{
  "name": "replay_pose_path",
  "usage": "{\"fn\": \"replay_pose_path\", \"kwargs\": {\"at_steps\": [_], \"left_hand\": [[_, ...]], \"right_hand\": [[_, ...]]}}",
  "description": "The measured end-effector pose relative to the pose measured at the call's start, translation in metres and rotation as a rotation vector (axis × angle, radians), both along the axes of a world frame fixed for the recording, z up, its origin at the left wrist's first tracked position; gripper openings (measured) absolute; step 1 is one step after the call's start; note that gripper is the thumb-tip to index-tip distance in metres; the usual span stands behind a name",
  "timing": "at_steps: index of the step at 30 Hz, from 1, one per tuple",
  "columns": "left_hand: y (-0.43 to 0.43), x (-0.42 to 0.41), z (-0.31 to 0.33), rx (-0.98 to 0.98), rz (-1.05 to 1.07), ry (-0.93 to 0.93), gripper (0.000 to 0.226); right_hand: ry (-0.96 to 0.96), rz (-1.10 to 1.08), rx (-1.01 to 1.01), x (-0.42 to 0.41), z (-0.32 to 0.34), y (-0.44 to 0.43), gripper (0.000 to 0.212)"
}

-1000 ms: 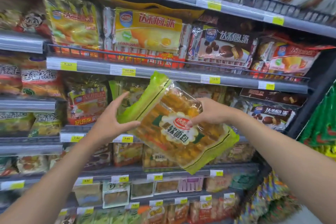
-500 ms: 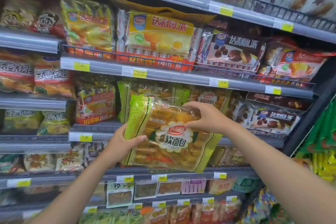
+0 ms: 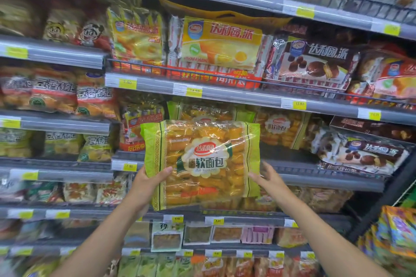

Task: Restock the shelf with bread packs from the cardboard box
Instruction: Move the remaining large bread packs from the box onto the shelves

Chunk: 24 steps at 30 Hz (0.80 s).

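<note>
A clear bread pack with green side strips and a white label stands upright in front of the middle shelf. My left hand grips its lower left edge, thumb on the front. At the pack's lower right edge is my right hand, fingers spread and touching the side. Two like bread packs stand behind it on that shelf. No cardboard box is in view.
Shelves full of packed cakes and snacks fill the view, each edge carrying yellow price tags. A dark chocolate pie pack lies on the same shelf to the right. A wire rail fronts the shelf above.
The pack has turned from tilted to upright and moved up to the shelf front. My right hand slid from its top edge down to its lower right side and loosened.
</note>
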<state>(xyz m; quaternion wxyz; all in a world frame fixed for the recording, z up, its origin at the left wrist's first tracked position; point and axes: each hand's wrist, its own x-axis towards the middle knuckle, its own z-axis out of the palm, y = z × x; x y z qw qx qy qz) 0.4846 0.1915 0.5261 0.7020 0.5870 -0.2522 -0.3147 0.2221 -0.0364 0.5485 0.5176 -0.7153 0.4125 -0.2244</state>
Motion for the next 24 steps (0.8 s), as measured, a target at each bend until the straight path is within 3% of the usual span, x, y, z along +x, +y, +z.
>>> {"fn": "replay_pose_path", "kwargs": {"at_steps": [2,4,5,8,24], "left_hand": [[0.001,0.005,0.001,0.006,-0.009,-0.002,0.152],[-0.001,0.011,0.002,0.05,0.0,-0.001,0.142],[-0.004,0.015,0.002,0.052,0.002,-0.01,0.138],[-0.01,0.026,0.006,0.052,-0.007,-0.085,0.116],[-0.121,0.097,0.024,0.199,0.039,-0.309,0.056]], "right_hand": [[-0.011,0.047,0.134,0.01,-0.01,0.002,0.101],[-0.084,0.077,0.197,0.021,-0.017,0.002,0.07],[-0.115,0.08,0.199,0.026,-0.02,0.0,0.065],[-0.149,0.062,0.188,0.036,-0.023,-0.005,0.064],[-0.053,-0.02,-0.099,0.091,-0.012,-0.101,0.057]]}}
